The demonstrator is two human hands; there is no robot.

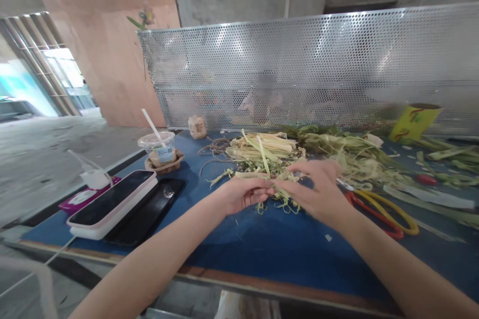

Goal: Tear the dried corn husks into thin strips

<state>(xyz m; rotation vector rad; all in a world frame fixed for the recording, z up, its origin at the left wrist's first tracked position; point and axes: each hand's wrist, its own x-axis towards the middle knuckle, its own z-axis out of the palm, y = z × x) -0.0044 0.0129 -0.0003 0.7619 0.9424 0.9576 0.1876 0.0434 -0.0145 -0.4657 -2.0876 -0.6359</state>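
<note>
Near the middle of the blue table my left hand (250, 193) has its thumb and fingers closed on a narrow pale green dried leaf strip (264, 157), which looks like corn husk. Its free end stands up above the fingers. From the other side my right hand (318, 187) meets the same spot, its lower fingertips against the strip and another finger curved apart. What lies between the fingertips is partly hidden. Just behind the hands are a bundle of pale husk strips (267, 147) and a heap of small curled green shreds (284, 165).
Scissors with red and yellow handles (389, 212) lie beside my right wrist. More dried husks (337, 147) spread behind, near a yellow container (415, 122). At left are a lidded cup (159, 149), a phone (114, 197) and a black tray (147, 212). A perforated metal screen (239, 70) stands behind.
</note>
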